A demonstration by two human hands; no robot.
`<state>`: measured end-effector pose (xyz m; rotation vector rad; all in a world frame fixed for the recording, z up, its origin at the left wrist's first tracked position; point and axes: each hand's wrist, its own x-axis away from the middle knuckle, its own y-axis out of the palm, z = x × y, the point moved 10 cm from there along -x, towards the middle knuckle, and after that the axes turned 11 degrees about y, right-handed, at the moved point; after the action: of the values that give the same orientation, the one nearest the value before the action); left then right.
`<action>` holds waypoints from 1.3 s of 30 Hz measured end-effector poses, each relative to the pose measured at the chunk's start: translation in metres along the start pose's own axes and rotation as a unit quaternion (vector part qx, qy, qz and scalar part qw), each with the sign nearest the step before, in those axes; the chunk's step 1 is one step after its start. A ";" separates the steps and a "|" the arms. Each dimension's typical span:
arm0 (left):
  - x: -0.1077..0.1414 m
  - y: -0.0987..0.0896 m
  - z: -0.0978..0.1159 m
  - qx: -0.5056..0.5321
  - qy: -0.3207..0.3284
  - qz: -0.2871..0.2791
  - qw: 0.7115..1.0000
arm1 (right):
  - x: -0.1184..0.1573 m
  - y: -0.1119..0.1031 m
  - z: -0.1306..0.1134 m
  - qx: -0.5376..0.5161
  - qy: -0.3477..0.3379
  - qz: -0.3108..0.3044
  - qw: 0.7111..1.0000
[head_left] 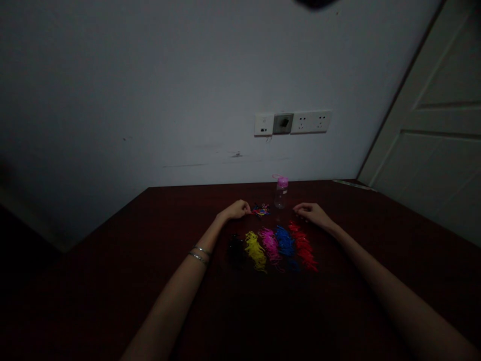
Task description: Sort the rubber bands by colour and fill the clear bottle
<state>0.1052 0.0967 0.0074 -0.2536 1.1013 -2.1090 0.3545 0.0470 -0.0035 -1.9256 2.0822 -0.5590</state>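
The light is so dim that the table (169,215) fades to near black at the lower edge, where both forearms are cut off. The left hand (237,208) has its fingers drawn together at the left edge of the mixed pile (262,210), a small tangle of coloured strands; whether they grip a strand or only touch one, I cannot tell. The right hand (311,212) hangs loosely curled just beyond the red pile (303,246), its fingers narrow; whether anything is pinched there cannot be made out. Left of the red lie the blue pile (285,240), pink pile (270,244), yellow pile (256,251) and black pile (236,249), the last almost lost against the dark wood. The bottle (280,198) stands upright between the hands, behind the piles, its contents unclear. A dark shape (314,3), cut off by the top edge, is unidentifiable.
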 end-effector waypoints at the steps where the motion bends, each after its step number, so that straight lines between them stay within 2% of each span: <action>1: 0.000 0.000 0.001 -0.004 0.004 -0.004 1.000 | 0.000 0.000 0.000 0.000 -0.002 0.000 1.000; 5: 0.003 -0.005 0.003 -0.024 0.011 -0.016 1.000 | -0.001 0.000 0.001 -0.002 -0.005 0.000 1.000; 10: 0.004 -0.023 0.011 -0.049 0.017 0.018 0.998 | 0.001 -0.001 -0.002 0.002 -0.011 0.006 1.000; 15: -0.001 -0.027 0.039 -0.042 0.059 0.045 0.996 | 0.001 0.000 -0.004 0.012 -0.024 0.015 1.000; 22: -0.015 0.010 0.104 -0.063 0.150 0.007 0.987 | -0.001 0.000 -0.007 0.031 -0.052 0.039 0.997; 25: -0.024 0.030 0.122 -0.086 0.172 -0.017 0.981 | 0.002 0.000 -0.011 0.037 -0.057 0.045 0.997; 33: -0.042 0.074 0.147 -0.130 0.210 -0.069 0.967 | 0.005 0.001 -0.015 0.036 -0.068 0.049 0.996; 39: -0.047 0.093 0.147 -0.121 0.222 -0.084 0.964 | 0.005 0.001 -0.016 0.054 -0.086 0.046 0.994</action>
<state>0.2564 0.0024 0.0326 0.0200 1.6575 -2.2395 0.3461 0.0443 0.0111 -1.7430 1.9784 -0.4576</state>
